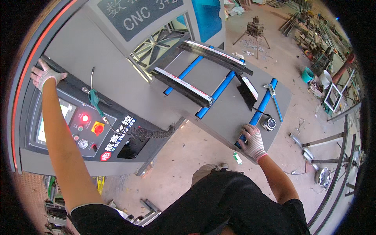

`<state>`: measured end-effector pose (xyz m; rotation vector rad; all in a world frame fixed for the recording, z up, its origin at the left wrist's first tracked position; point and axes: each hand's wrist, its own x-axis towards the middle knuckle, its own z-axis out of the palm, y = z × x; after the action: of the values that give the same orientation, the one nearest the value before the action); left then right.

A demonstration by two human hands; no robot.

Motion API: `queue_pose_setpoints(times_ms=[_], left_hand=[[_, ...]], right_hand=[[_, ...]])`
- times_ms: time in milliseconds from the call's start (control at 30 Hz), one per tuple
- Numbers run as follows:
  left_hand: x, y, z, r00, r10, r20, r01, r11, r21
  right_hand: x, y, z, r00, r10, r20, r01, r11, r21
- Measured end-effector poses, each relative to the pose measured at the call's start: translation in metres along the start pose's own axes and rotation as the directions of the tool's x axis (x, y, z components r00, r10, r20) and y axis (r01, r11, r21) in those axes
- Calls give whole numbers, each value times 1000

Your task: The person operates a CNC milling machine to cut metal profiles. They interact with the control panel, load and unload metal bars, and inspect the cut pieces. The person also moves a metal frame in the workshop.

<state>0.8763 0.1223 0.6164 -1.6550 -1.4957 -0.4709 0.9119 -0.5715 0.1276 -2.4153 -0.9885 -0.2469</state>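
My left hand (47, 75), in a pale glove, rests with fingers spread on the grey machine housing above the control panel (84, 129). At the table's near corner, my right hand (253, 144), in a striped glove, lies over the end of a blue roller (256, 117), thumb and fingers apart. Beyond it a tape measure (269, 123) and a caliper with a blue beam (275, 102) lie on the grey table. Two long black profiles with white film, the nearer profile (182, 86) and the farther profile (217, 55), lie across blue strips. A short black profile piece (247, 92) leans beside them.
A green air gun (94, 100) with a coiled black hose (150, 134) lies by the panel. The machine's opening (160, 45) is at the far side. Buckets (308, 74), metal frames (333, 98) and scrap stand on the floor to the right.
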Motion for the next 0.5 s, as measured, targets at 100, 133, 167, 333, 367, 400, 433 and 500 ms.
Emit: queue_pose_setpoints(times_ms=[100,133,167,333,367,400,433,500], left_hand=[[-2,0,-4,999,4,44,-4,1000,-10],[-3,0,-6,999,4,53,-3,1000,-11],[-4,0,-7,999,-1,50,0,1000,2],[-7,-1,-12,998,1,65,1,1000,-20],[-8,-1,-13,999,-7,42,8,1000,-7],[-8,-1,-13,998,2,61,0,1000,-25],[-8,-1,-13,998,2,59,0,1000,-29],[-8,-1,-12,998,1,56,1,1000,-30]], right_hand=[[0,-1,0,1000,-6,-6,6,1000,-13],[0,-1,0,1000,-7,-8,7,1000,-3],[1,-1,0,1000,-7,-9,7,1000,0],[0,0,-1,1000,0,11,0,1000,-5],[0,0,-1,1000,-6,3,6,1000,-10],[0,0,-1,1000,-9,-1,9,1000,-17],[0,1,-1,1000,-12,-2,12,1000,-17],[0,0,-1,1000,-4,8,4,1000,-25]])
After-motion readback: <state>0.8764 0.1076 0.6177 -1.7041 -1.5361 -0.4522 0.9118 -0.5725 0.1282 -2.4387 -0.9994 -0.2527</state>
